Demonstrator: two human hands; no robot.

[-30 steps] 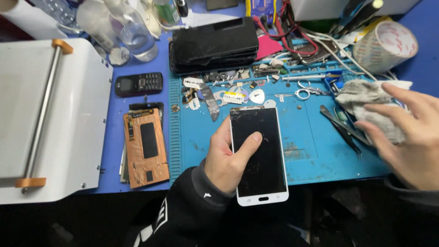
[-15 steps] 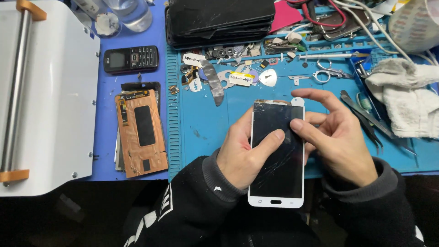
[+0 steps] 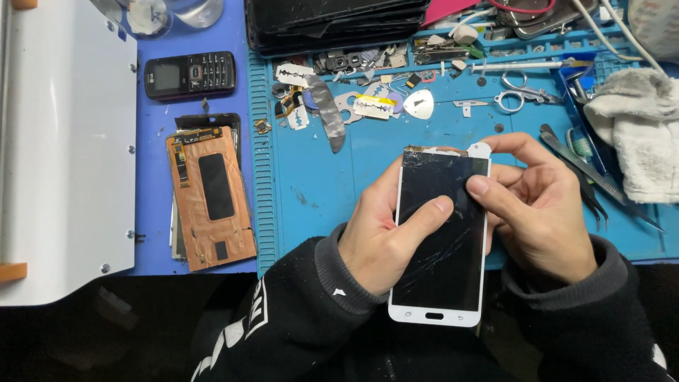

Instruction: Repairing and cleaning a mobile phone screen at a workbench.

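A white-framed phone screen (image 3: 442, 247) with cracked black glass is held upright over the blue work mat (image 3: 318, 184). My left hand (image 3: 385, 237) grips its left edge from behind, thumb lying across the glass. My right hand (image 3: 541, 205) holds the upper right corner, thumb on the glass and forefinger curled over the top edge. Both sleeves are black.
A copper-backed display panel (image 3: 210, 194) lies left of the mat, with a small black keypad phone (image 3: 189, 73) above it. A white machine (image 3: 64, 148) fills the left. Razor blades, picks and scissors (image 3: 520, 99) litter the mat's top; tweezers (image 3: 598, 177) and a grey cloth (image 3: 636, 134) lie right.
My right hand left the grey cloth and came over to the screen, taking its upper right corner. The view has closed in on the phone screen.
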